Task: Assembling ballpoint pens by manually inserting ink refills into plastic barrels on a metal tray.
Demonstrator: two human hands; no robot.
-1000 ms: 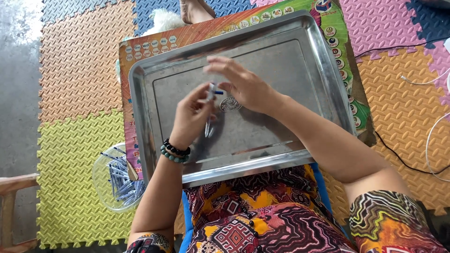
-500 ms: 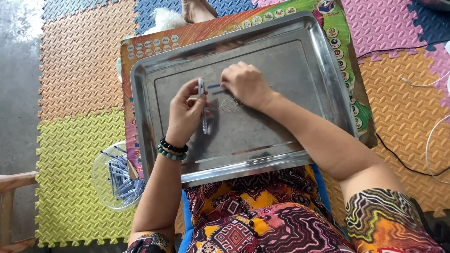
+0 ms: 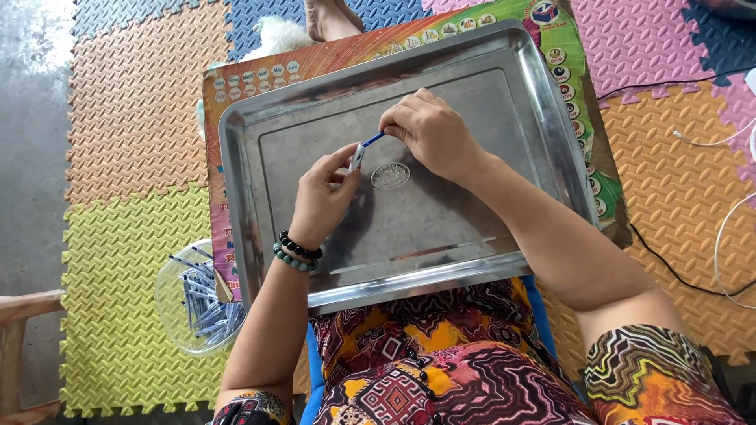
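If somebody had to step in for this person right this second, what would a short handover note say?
Left hand: pinches a small white piece between thumb and fingertips.
Right hand: pinches a thin blue stick whose tip meets the white piece.
Both hands are above the metal tray, which rests on the person's lap.
Supplies: a clear plastic bowl on the foam mat to the person's left holds many blue-and-white pieces.
Done: the two parts are brought together end to end.
Left: whether they are fully joined cannot be told. No finished pieces lie in the tray.

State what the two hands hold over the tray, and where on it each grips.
A thin blue-and-white rod: left hand pinches its white end, right hand its blue end.
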